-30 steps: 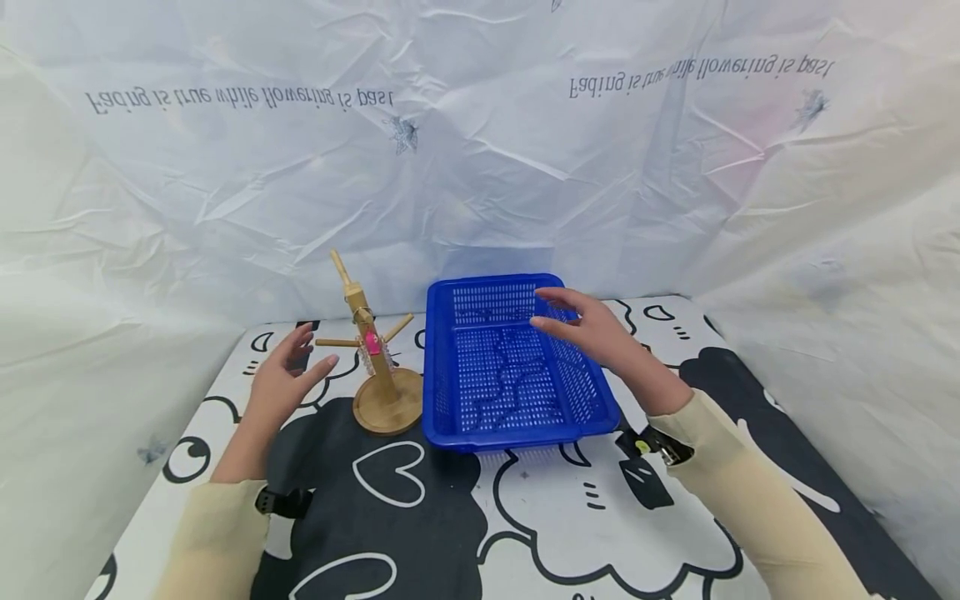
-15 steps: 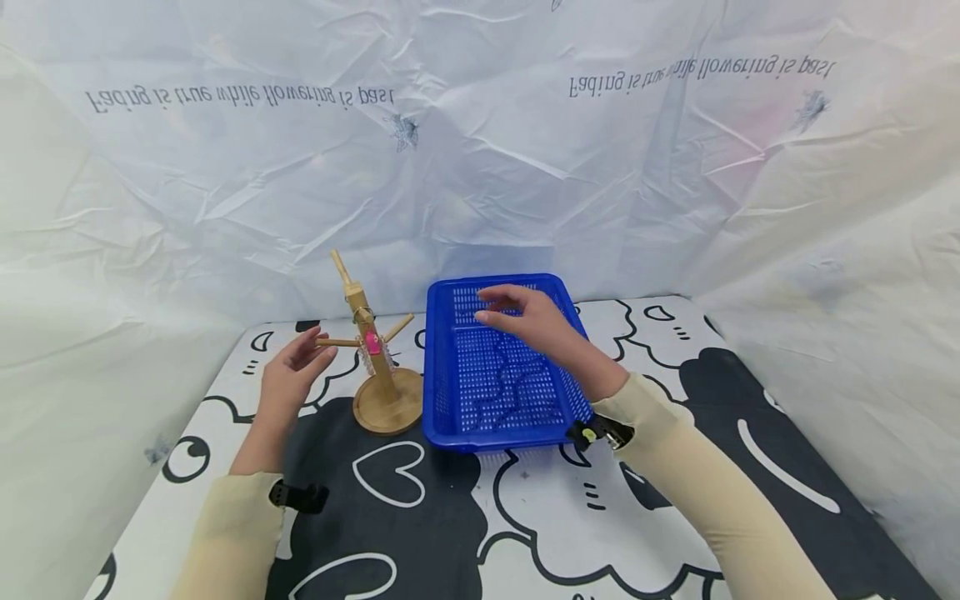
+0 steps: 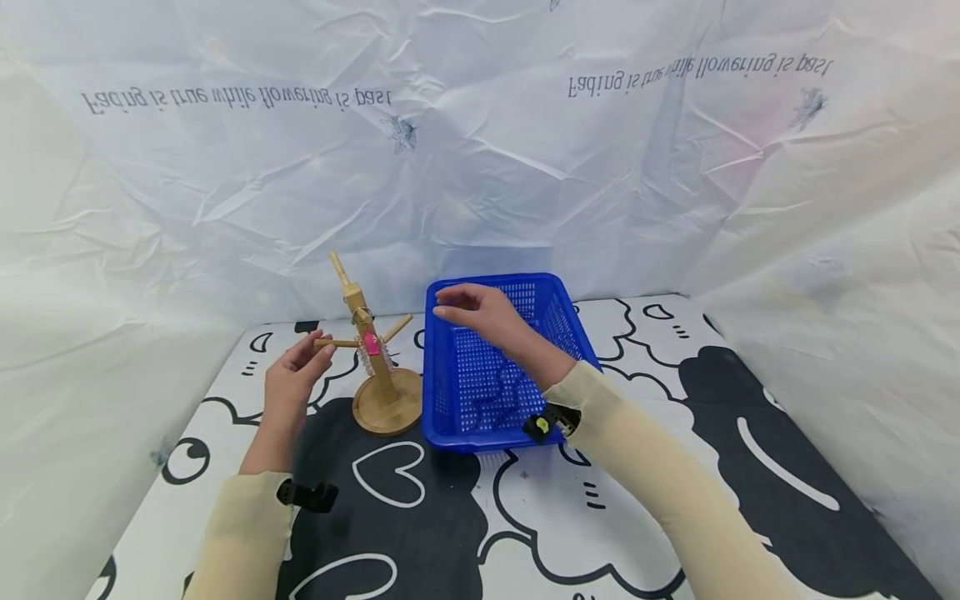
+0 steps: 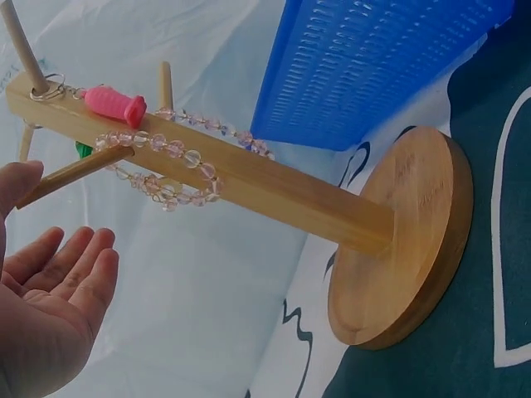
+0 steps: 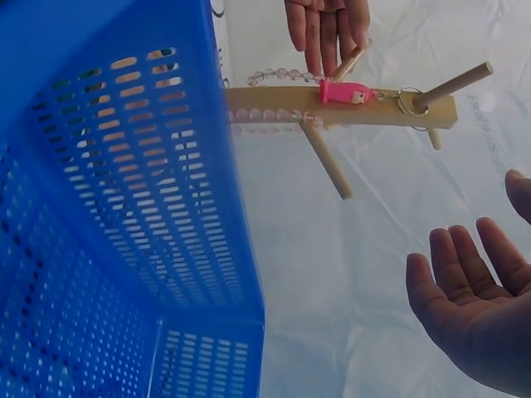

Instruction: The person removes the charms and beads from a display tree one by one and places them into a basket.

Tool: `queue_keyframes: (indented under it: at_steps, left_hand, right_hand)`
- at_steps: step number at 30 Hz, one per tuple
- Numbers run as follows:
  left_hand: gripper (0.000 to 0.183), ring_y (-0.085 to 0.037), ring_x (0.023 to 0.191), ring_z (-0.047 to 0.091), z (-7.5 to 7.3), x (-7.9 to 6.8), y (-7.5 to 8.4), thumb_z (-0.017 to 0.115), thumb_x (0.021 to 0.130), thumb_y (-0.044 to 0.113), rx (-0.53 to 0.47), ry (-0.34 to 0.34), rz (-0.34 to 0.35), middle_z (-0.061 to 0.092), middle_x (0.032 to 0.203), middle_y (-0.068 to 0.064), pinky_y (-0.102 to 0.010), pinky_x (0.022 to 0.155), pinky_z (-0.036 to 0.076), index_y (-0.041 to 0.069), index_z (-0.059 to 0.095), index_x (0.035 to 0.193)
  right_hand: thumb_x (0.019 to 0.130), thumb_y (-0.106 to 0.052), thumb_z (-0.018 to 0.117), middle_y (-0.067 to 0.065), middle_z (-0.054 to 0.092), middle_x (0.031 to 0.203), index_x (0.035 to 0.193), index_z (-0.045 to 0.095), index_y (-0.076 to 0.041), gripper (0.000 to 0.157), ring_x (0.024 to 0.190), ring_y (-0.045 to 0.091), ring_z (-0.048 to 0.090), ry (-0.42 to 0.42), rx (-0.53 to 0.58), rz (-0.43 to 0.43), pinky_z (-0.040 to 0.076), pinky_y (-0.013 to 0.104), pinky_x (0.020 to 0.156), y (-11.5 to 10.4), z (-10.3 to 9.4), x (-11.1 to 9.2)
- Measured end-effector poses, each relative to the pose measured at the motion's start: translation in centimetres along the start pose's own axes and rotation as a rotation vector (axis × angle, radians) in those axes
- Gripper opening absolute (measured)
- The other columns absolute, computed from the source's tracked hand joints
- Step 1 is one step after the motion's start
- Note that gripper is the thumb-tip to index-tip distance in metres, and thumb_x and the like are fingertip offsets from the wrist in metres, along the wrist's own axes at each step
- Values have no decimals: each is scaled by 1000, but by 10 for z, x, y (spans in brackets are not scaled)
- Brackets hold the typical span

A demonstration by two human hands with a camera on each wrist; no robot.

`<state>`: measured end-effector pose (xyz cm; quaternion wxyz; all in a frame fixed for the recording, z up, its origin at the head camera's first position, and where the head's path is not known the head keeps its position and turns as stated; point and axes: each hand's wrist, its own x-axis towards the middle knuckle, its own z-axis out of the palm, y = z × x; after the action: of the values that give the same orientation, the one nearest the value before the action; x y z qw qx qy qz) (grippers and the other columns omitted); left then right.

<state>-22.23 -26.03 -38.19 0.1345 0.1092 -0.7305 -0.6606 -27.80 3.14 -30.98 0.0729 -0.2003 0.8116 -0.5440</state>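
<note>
Blue plastic makes up the slotted basket (image 3: pixel 480 442) which, in the head view, sits on the patterned worktop (image 3: pixel 600 533), just right of the wooden stand (image 3: pixel 384 382). The left hand (image 3: pixel 288 383) is at the stand's left peg (image 3: pixel 337 342), whose tip lies between the thumb and the other fingers. The right hand (image 3: pixel 491 321) is raised over the basket's far left part, thumb and fingers apart. Cream sleeves (image 3: pixel 243 533) cover both forearms, and wrinkled white sheeting (image 3: pixel 480 192) printed with upside-down lettering hangs behind.

In the left wrist view, the left hand's fingers are spread away from its thumb, which is right by the peg tip; whether it touches cannot be told. A beaded bracelet (image 4: pixel 192 157) hangs on that peg, and a pink charm (image 4: pixel 114 105) lies against the post, attached to a metal ring (image 4: pixel 48 87) around the upper peg (image 4: pixel 25 46).

In the right wrist view, the right hand's fingers are extended and apart from the thumb, well clear of the stand, while the basket wall fills the left side
</note>
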Motion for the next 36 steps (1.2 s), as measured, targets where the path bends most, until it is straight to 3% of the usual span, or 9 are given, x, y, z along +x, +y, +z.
queue_keyframes:
  at_steps: [6, 11, 19, 25, 30, 33, 36]
  left_hand:
    - [57, 10, 95, 66, 4, 1, -4, 70, 99, 20, -99, 18, 9, 66, 96, 32, -4, 84, 55, 0, 50, 148]
    - [55, 11, 95, 67, 7, 1, -5, 68, 100, 19, -115, 9, 8, 66, 94, 32, -5, 84, 56, -2, 50, 148]
    - [54, 13, 91, 67, 11, 1, -4, 68, 100, 22, -139, 21, -22, 67, 97, 30, -5, 86, 56, 0, 52, 147]
    - [49, 12, 90, 69, 14, 2, -5, 66, 101, 21, -160, 39, -26, 71, 95, 28, -7, 85, 57, 0, 56, 143]
    - [28, 8, 91, 71, 16, 2, -6, 69, 99, 20, -200, 53, 2, 72, 90, 27, -9, 84, 59, 8, 68, 124]
    - [8, 6, 89, 72, 17, 2, -7, 70, 98, 19, -228, 58, 6, 73, 88, 24, -11, 82, 60, 20, 74, 105]
    - [15, 6, 87, 73, 17, 2, -7, 70, 98, 18, -244, 60, 5, 74, 87, 23, -11, 81, 60, 30, 74, 91]
  right_hand:
    - [102, -28, 65, 11, 65, 141, 140, 61, -9, 43, 131, 27, 60, -17, 76, 28, 53, 45, 112, -5, 11, 9]
    - [102, -25, 65, 11, 63, 143, 140, 61, -9, 41, 130, 28, 61, -26, 123, 46, 55, 42, 110, -8, 18, 15]
    - [101, -21, 66, 16, 64, 140, 138, 62, -6, 39, 131, 31, 60, -35, 174, 56, 50, 51, 115, -9, 32, 25]
    - [102, -21, 65, 16, 64, 140, 137, 63, -5, 39, 131, 30, 60, -51, 167, 48, 54, 46, 112, -9, 43, 30]
    - [102, -21, 65, 15, 65, 139, 137, 64, -5, 38, 129, 30, 61, -64, 162, 34, 58, 37, 105, -11, 53, 33]
    - [102, -20, 65, 16, 65, 138, 136, 64, -4, 37, 128, 30, 62, -67, 172, 29, 59, 35, 103, -13, 58, 34]
    - [102, -20, 65, 16, 66, 138, 136, 64, -4, 37, 128, 30, 63, -70, 175, 26, 59, 35, 103, -15, 62, 35]
